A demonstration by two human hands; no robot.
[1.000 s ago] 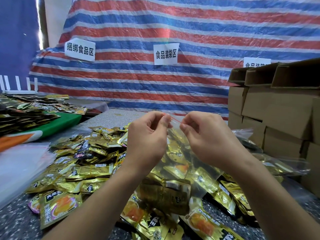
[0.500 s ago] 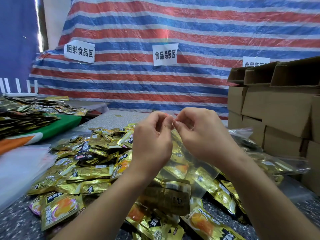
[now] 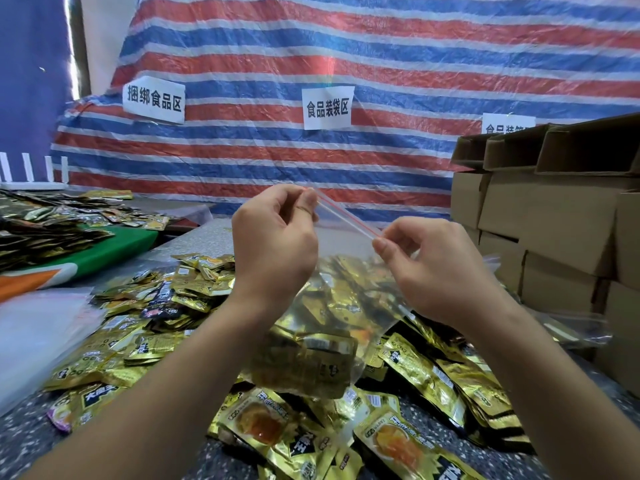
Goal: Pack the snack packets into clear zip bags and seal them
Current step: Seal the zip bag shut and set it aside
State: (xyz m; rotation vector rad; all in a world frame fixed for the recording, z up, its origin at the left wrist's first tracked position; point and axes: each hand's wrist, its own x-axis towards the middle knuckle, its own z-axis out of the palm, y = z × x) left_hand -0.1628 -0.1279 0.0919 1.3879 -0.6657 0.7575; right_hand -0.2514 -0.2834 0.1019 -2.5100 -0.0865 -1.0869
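The left hand (image 3: 273,244) is raised in the middle of the scene, and its thumb and forefinger pinch the far left end of the red zip strip (image 3: 344,216) of a clear plastic zip bag (image 3: 332,306). The right hand (image 3: 440,268) is a little lower and to the right, apart from the left one, and its fingertips pinch the same strip at the right end, so the strip runs as a slanted line between the two hands. The bag hangs below the hands and it is filled with gold foil snack packets; its bottom rests on the heap of loose gold foil snack packets (image 3: 145,327) that covers the grey speckled table (image 3: 27,441) in the near and left part. At the near left edge lies a stack of flat clear plastic bags (image 3: 38,327). At the right stand brown cardboard boxes (image 3: 554,216), stacked, and beside them lies another clear bag with packets inside (image 3: 568,327). Far behind hangs a red, blue and white striped tarpaulin (image 3: 381,64) with white paper signs (image 3: 327,107) on it. At the far left is a green surface (image 3: 117,247) with more dark and gold packets on it.
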